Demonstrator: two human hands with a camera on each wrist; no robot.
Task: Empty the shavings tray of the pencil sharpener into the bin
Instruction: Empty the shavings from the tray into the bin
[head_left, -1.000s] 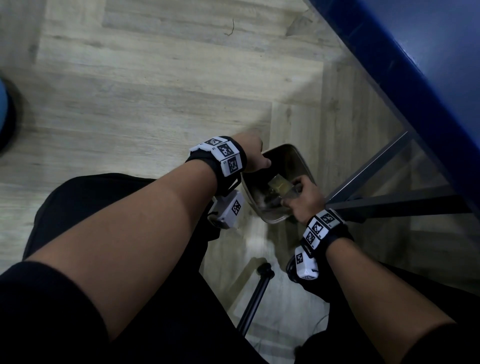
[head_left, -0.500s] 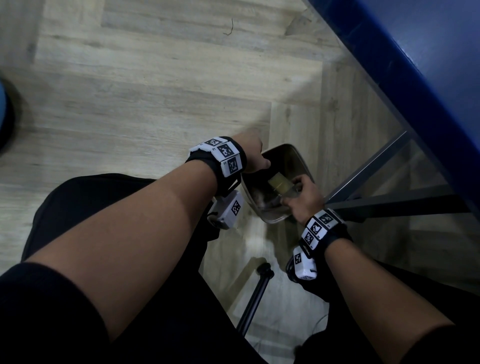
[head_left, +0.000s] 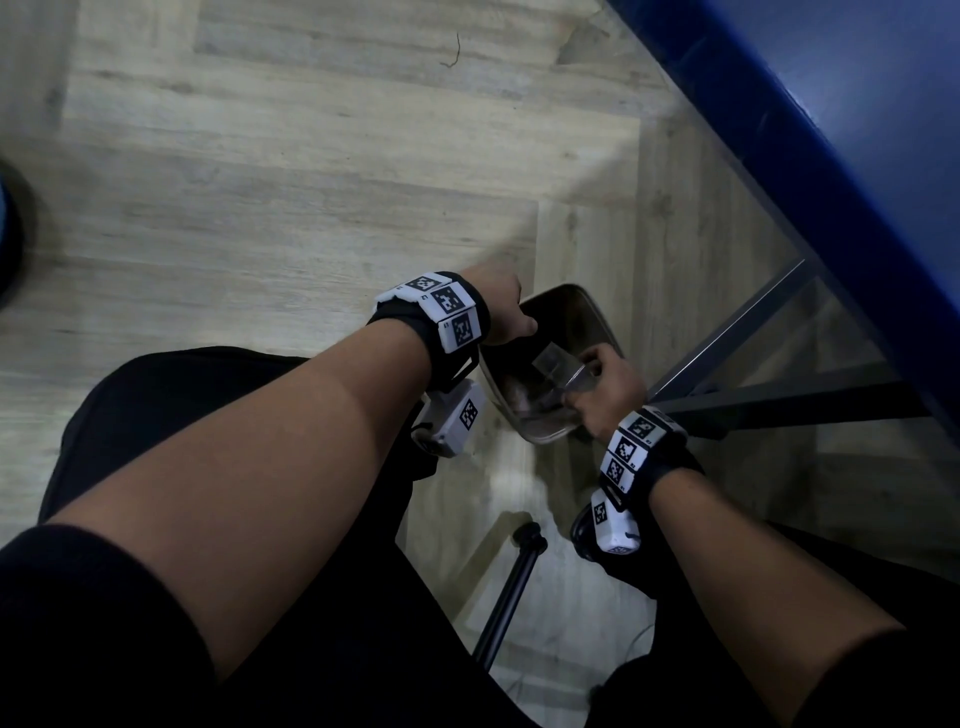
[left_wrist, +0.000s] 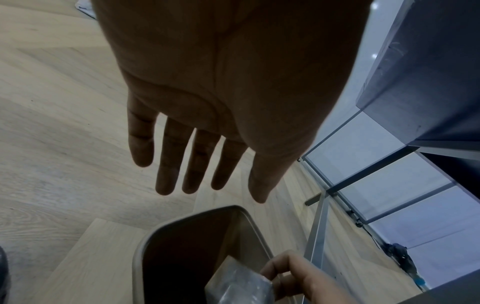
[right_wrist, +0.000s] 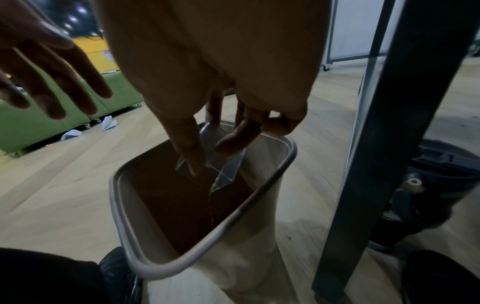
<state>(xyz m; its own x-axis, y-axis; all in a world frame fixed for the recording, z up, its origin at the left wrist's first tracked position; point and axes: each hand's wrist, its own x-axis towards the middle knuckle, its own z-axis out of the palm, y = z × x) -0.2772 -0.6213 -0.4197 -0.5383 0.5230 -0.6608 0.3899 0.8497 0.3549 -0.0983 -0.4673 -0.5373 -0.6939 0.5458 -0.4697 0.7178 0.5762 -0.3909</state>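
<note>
— Right, where's the shavings tray (right_wrist: 218, 164) at this second?

— Tipped over the mouth of the bin (right_wrist: 272, 216), clear plastic, one corner pointing down into it. A thin brown trickle of shavings (right_wrist: 210, 207) runs off that low corner into the dark inside.

— And your grip on it?

— My right hand (head_left: 605, 395) pinches it from above: thumb pressed on one face, fingers curled round the other side. It hangs just below my palm, inside the rim line.

— The other hand?

— My left hand (left_wrist: 207, 102) holds nothing. Fingers straight and spread, palm down, hovering over the far edge of the bin. From the head view I can't tell whether it touches the rim.

— What's around you?

— Pale wooden floor (head_left: 311, 182) under the bin, a dark metal table leg (right_wrist: 384, 144) just beside it on my right, and the blue tabletop (head_left: 857, 156) overhead.
</note>
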